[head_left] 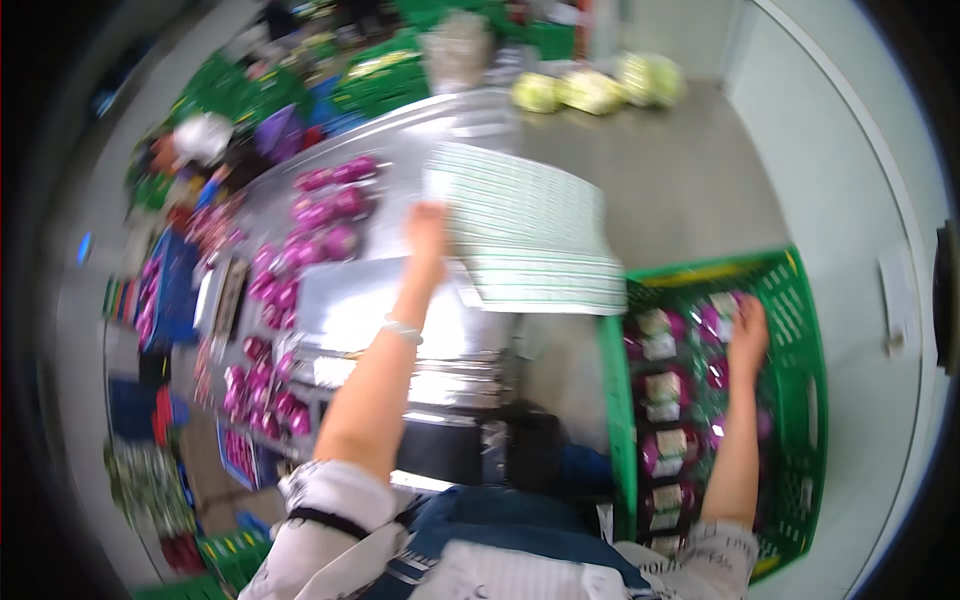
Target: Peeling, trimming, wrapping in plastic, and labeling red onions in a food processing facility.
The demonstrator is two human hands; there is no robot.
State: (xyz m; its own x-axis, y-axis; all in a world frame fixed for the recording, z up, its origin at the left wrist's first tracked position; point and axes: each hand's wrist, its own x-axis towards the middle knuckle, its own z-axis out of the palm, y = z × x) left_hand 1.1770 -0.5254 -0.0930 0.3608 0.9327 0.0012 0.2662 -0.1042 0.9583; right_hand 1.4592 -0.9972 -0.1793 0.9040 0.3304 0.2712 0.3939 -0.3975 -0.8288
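Note:
My left hand [428,240] is at the left edge of a white sheet with green stripes [535,225], and its fingers look closed on that edge, though motion blurs them. The sheet reaches past the metal table's right side. Inside the green crate [615,420] on my right, my right hand [748,340] grips a film-wrapped pack of purple vegetables [718,315], which look like red onions, in the far part. Similar wrapped packs with pale labels [665,395] stand in a row along the crate's left side. My right forearm hides some packs.
Rows of purple vegetables [315,215] lie on the metal table [400,150] to the left, around a shiny flat plate [350,300]. Pale green cabbages [590,90] sit beyond the table. A blue crate [178,285] is at the far left; a wall [850,200] runs along the right.

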